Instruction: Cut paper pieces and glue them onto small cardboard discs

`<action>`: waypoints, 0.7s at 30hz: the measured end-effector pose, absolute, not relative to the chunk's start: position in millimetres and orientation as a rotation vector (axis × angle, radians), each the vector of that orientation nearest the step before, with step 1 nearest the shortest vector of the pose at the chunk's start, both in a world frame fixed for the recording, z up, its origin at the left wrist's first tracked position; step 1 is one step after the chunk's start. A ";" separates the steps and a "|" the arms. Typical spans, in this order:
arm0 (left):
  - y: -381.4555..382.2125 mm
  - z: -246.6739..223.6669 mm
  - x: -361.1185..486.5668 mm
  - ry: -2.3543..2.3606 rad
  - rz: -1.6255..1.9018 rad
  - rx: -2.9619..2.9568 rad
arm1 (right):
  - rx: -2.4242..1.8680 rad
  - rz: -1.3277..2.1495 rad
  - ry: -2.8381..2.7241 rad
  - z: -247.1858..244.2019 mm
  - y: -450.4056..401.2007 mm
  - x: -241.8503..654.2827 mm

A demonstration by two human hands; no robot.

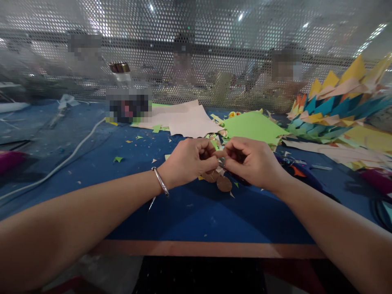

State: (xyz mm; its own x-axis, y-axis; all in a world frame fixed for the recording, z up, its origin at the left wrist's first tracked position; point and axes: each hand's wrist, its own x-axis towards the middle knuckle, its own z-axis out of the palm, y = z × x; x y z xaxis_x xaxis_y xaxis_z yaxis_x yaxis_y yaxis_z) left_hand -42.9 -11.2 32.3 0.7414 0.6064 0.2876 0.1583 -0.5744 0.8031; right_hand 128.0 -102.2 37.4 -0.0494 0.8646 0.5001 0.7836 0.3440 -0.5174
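My left hand (pixel 196 160) and my right hand (pixel 249 161) meet over the blue table, fingertips pinched together. Whatever lies between the fingertips is too small and too covered to name. A silver bangle (pixel 160 181) circles my left wrist. Below the fingers lie brown round discs (pixel 224 184), partly hidden by my hands. Small paper scraps (pixel 217 143) are scattered just behind and around them. Beyond my hands are pale pink paper sheets (pixel 188 120) and a green paper sheet (pixel 254 126).
Stacked folded-paper shapes (pixel 333 107) in yellow, orange and blue rise at the right. A white cable (pixel 76 149) crosses the table (pixel 196 220) on the left. Dark-handled scissors (pixel 303 169) appear to lie right of my right hand. A perforated metal screen (pixel 208 24) stands behind, with people beyond it.
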 end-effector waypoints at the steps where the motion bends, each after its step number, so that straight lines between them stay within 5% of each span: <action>1: -10.3 33.7 -43.7 0.583 0.682 2.115 | -1.459 0.137 -1.831 38.3 -102.4 128.5; 11: -9.8 39.6 -45.0 0.489 0.786 2.192 | -1.577 0.287 -1.877 38.0 -98.9 136.2; 21: -2.6 37.5 -43.4 0.513 0.477 1.842 | -1.565 0.397 -1.890 37.1 -99.9 136.1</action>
